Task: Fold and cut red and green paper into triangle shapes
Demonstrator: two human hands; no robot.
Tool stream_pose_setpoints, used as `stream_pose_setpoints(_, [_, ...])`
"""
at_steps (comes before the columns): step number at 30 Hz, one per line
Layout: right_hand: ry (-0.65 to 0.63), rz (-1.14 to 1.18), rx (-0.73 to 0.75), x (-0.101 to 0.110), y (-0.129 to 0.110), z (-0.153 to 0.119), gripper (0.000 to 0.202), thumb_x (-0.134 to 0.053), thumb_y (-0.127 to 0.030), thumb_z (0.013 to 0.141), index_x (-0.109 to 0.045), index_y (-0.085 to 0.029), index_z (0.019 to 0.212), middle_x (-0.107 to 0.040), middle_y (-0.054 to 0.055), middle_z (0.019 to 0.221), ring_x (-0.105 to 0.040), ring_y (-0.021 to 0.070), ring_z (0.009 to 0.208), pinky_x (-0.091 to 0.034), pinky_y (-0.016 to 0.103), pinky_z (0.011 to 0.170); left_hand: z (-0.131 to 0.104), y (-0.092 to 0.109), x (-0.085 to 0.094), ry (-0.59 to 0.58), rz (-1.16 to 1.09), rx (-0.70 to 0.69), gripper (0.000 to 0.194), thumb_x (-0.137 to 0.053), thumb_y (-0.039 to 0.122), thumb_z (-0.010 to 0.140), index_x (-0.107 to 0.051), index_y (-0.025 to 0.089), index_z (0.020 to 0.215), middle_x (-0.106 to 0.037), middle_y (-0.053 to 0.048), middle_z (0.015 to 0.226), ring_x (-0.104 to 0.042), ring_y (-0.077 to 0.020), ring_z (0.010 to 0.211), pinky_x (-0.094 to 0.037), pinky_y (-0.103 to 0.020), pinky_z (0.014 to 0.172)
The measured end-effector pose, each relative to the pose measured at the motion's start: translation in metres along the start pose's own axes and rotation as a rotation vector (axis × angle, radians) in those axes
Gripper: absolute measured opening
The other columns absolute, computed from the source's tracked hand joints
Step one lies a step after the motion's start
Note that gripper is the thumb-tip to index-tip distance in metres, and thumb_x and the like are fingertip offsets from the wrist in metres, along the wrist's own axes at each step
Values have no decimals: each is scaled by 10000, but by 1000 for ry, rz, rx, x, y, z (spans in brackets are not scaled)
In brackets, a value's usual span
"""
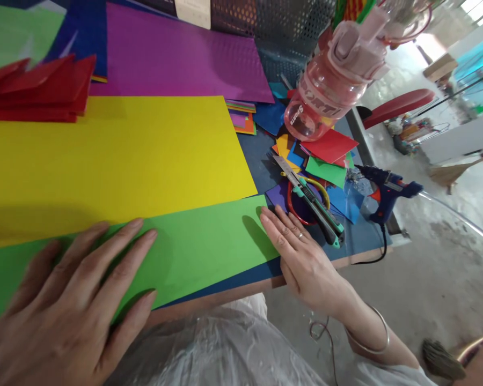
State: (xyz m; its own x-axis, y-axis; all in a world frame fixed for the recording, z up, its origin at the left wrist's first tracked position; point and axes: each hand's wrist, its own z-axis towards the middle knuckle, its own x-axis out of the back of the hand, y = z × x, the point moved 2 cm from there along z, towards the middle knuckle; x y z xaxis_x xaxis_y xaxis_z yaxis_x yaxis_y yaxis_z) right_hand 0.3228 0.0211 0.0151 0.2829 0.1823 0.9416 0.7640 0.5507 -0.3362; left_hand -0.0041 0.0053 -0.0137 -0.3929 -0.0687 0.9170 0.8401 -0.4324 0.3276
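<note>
Both your hands are unfolded, gripping nothing: your left hand (pixel 74 300) spreads over the green paper (pixel 201 241), your right hand (pixel 304 254) at its end. Yellow paper (pixel 145 153) lies beyond the left; a utility knife (pixel 312 203) just beside the right.

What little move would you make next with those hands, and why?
I'd probably smooth the green paper with the right hand while the left hand steadies it: the left is spread over it, the right is at its right end, and the cutter lies aside.
</note>
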Motion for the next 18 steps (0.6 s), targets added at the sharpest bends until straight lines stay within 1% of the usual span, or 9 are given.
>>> stream_pose_setpoints(2, [51,26,22,-1,1,-4,925,-359,-30,948,34,-216,1764,-301,94,1798,-184,291,1690,-375,602,1318,-1,-2,-1,-4,10,1,723,-445,406,1051,-211,397,1735,-467,-32,1710,-456,-453,1545,-276,-680,1325])
stream_pose_setpoints(5, [204,99,51,0,-4,-12,865,-358,-17,971,-128,-255,1771,-354,66,1782,-243,317,1677,-412,632,1293,0,-1,1,-16,74,-53,737,-450,374,1051,-207,316,1745,-510,-101,1668,-474,-454,1522,-288,-669,1309])
stream_pose_setpoints(7, [278,100,73,0,-13,-13,826,-369,-23,984,-208,-252,1762,-382,54,1769,-266,327,1670,-384,650,1306,1,1,4,-47,136,-94,726,-445,352,1057,-222,249,1740,-537,-154,1631,-485,-470,1504,-326,-684,1269])
stream_pose_setpoints(9, [253,27,140,-3,-27,-8,782,-393,-70,1020,-184,-197,1763,-405,75,1756,-204,317,1688,-317,638,1341,2,3,6,-64,188,-121,696,-446,338,1060,-271,185,1716,-551,-190,1606,-493,-475,1493,-357,-680,1238])
stream_pose_setpoints(11, [191,-68,209,-9,-43,3,738,-443,-215,1091,-141,-112,1757,-400,120,1752,-83,300,1709,-238,612,1372,2,4,8,-62,209,-122,657,-442,339,1061,-337,147,1680,-554,-197,1602,-490,-460,1499,-352,-652,1246])
stream_pose_setpoints(12, [159,-102,224,-13,-50,10,746,-458,-343,1121,-150,-93,1752,-364,134,1766,-30,303,1712,-207,616,1376,2,4,9,-60,209,-118,647,-439,345,1059,-360,141,1667,-552,-194,1607,-484,-449,1508,-340,-634,1258])
stream_pose_setpoints(14, [123,-137,242,-22,-59,25,817,-457,-571,1116,-206,-119,1749,-271,132,1801,12,324,1714,-183,639,1372,1,4,9,-68,206,-105,644,-438,350,1056,-375,149,1664,-543,-178,1626,-465,-426,1534,-314,-604,1283])
stream_pose_setpoints(16, [87,-145,225,-30,-63,37,887,-464,-700,1074,-239,-172,1751,-225,118,1817,-40,353,1715,-175,661,1365,0,6,10,-77,204,-103,655,-439,350,1052,-364,157,1674,-529,-167,1643,-451,-411,1551,-299,-587,1297])
stream_pose_setpoints(18, [53,-131,199,-37,-63,43,949,-487,-772,1031,-253,-199,1751,-250,113,1813,-146,377,1701,-173,668,1363,1,7,11,-88,208,-108,667,-447,341,1051,-348,152,1683,-510,-164,1659,-434,-403,1562,-288,-571,1305])
